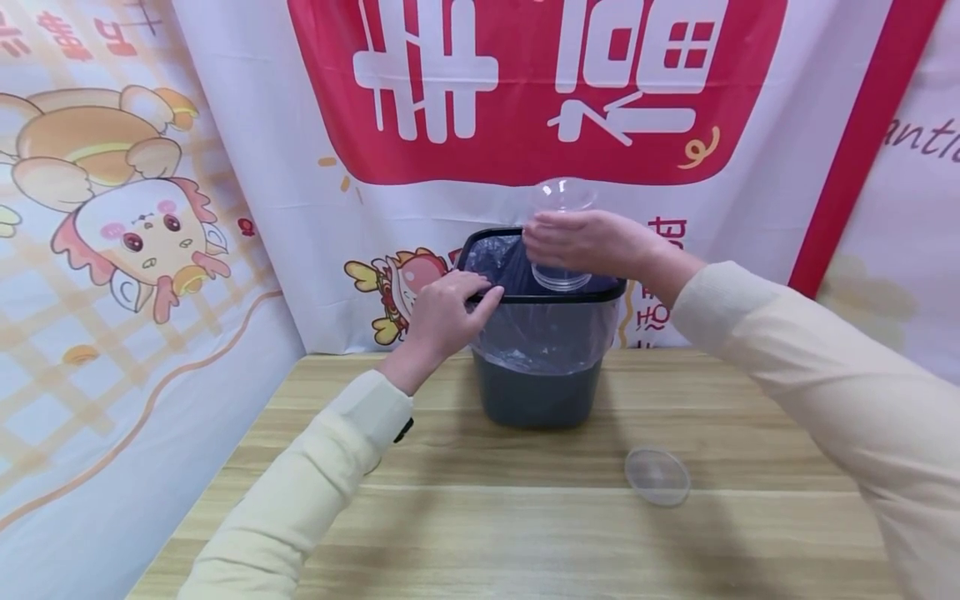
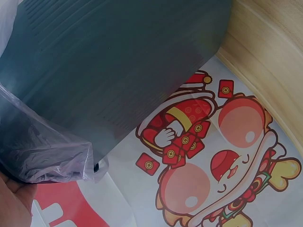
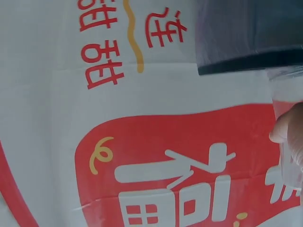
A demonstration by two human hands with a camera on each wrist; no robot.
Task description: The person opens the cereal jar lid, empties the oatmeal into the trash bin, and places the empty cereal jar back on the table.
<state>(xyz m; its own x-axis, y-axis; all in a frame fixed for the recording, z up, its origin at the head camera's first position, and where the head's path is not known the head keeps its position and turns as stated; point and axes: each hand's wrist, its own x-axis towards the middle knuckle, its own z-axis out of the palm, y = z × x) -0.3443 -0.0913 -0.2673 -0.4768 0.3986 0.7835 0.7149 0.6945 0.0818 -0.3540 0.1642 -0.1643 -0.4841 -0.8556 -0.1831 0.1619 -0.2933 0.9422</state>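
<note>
A dark grey trash can [image 1: 536,396], lined with a clear plastic bag [image 1: 543,333], stands at the back of the table. My left hand [image 1: 450,310] holds its black rim at the left corner; in the left wrist view only some fingers [image 2: 16,201] show beside the rim. Over the can's opening, my right hand [image 1: 581,240] grips a clear plastic cup [image 1: 564,193] from the side. The lower end of the cup overlaps the opening in the head view. The right wrist view catches part of the cup [image 3: 286,90] and a fingertip.
A round clear lid [image 1: 657,477] lies on the wooden table [image 1: 510,533], right of and nearer than the can. A printed cloth backdrop [image 1: 255,167] hangs close behind the can and along the left. Part of a round edge peeks out beside the left sleeve [image 1: 315,467].
</note>
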